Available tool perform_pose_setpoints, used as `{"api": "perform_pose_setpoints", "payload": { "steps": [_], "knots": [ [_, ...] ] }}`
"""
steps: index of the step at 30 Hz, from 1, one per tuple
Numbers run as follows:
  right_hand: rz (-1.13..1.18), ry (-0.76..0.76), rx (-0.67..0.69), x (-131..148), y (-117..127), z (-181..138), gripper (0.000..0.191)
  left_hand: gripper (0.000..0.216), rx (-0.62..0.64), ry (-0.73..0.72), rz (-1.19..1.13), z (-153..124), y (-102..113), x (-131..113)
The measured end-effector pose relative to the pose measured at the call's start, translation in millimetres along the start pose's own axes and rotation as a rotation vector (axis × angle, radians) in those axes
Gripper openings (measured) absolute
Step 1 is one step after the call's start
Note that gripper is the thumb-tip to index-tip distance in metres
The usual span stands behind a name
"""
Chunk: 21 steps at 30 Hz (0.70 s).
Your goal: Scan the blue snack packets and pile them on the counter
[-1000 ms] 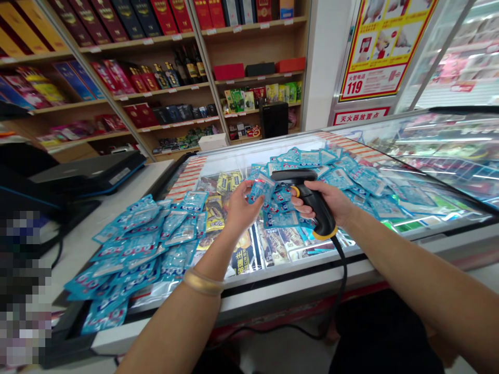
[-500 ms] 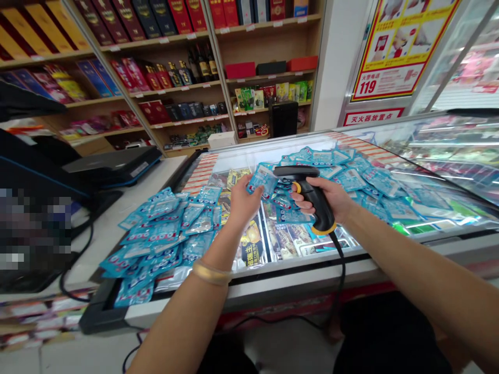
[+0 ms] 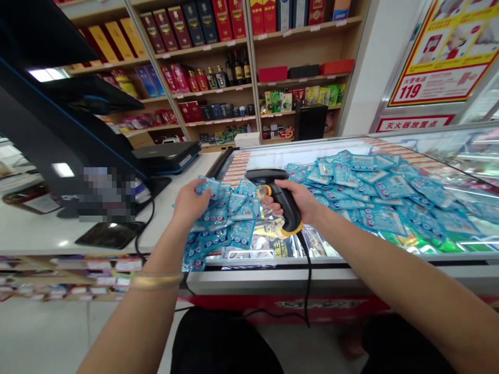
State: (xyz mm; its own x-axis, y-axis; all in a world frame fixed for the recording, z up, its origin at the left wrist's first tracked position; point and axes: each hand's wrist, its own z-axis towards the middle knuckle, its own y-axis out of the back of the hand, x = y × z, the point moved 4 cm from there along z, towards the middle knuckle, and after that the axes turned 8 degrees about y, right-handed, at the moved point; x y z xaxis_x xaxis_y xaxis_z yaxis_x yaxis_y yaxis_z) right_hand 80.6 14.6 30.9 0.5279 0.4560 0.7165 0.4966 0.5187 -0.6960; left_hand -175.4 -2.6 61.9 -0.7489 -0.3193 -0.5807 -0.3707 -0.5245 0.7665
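My left hand (image 3: 191,201), with a gold bangle on its wrist, is above the left pile of blue packets (image 3: 241,232). Its thumb and fingers pinch a small blue packet (image 3: 209,186). My right hand (image 3: 302,200) is wrapped round the handle of a black and yellow barcode scanner (image 3: 287,206), whose head points left, towards that pile. A cable hangs from the scanner's grip. To the right of the scanner, a larger heap of the same blue packets (image 3: 351,179) spreads over the glass top of the freezer (image 3: 268,150).
A dark checkout terminal (image 3: 78,124) and a flat black device (image 3: 167,156) stand on the white counter (image 3: 163,228) at left. Shelves (image 3: 218,91) of boxes and bottles line the back. The scanner cable (image 3: 306,275) loops down in front of the freezer.
My left hand has moved left with the packet, from in front of the scanner to over the left pile. My right hand keeps the scanner. The view has turned left.
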Motion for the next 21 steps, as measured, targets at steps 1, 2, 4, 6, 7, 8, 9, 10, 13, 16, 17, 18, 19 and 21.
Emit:
{"api": "perform_pose_setpoints", "payload": {
  "steps": [1, 2, 4, 6, 7, 8, 9, 10, 13, 16, 17, 18, 19, 21],
  "knots": [
    [-0.005, -0.009, 0.008, -4, 0, 2, 0.018, 0.050, 0.059, 0.001, 0.131, 0, -4, 4],
    [-0.012, -0.017, 0.009, -8, 1, 3, 0.018, 0.054, 0.120, -0.001, 0.244, 0, -9, 6],
    [-0.023, -0.034, -0.010, -13, 6, 2, 0.017, 0.062, 0.216, -0.001, 0.382, -3, -20, 8],
    [-0.021, -0.045, -0.044, -17, 12, 0, 0.018, 0.066, 0.259, 0.016, 0.434, -6, -28, 7],
    [-0.017, -0.047, -0.060, -18, 14, -1, 0.018, 0.067, 0.264, 0.030, 0.450, -7, -30, 6],
    [-0.013, -0.049, -0.071, -18, 16, -2, 0.019, 0.068, 0.260, 0.042, 0.459, -7, -32, 5],
    [-0.007, -0.050, -0.076, -19, 17, -3, 0.019, 0.068, 0.255, 0.051, 0.463, -8, -33, 4],
    [0.000, -0.053, -0.076, -19, 17, -4, 0.019, 0.067, 0.245, 0.054, 0.461, -8, -33, 3],
    [0.023, -0.060, -0.067, -18, 16, -6, 0.018, 0.067, 0.180, 0.033, 0.426, -9, -30, 0],
    [0.032, -0.014, -0.081, -9, 16, -8, 0.017, 0.067, 0.085, -0.011, 0.370, -15, -23, -9],
    [0.033, 0.008, -0.086, -4, 17, -10, 0.017, 0.066, 0.053, -0.032, 0.349, -18, -21, -15],
    [0.034, 0.029, -0.085, 2, 18, -12, 0.017, 0.065, 0.022, -0.057, 0.325, -21, -19, -23],
    [0.034, 0.046, -0.083, 8, 20, -16, 0.017, 0.064, -0.007, -0.088, 0.296, -24, -18, -32],
    [0.027, 0.080, -0.083, 23, 25, -25, 0.017, 0.061, -0.038, -0.170, 0.220, -30, -21, -55]
  ]
}}
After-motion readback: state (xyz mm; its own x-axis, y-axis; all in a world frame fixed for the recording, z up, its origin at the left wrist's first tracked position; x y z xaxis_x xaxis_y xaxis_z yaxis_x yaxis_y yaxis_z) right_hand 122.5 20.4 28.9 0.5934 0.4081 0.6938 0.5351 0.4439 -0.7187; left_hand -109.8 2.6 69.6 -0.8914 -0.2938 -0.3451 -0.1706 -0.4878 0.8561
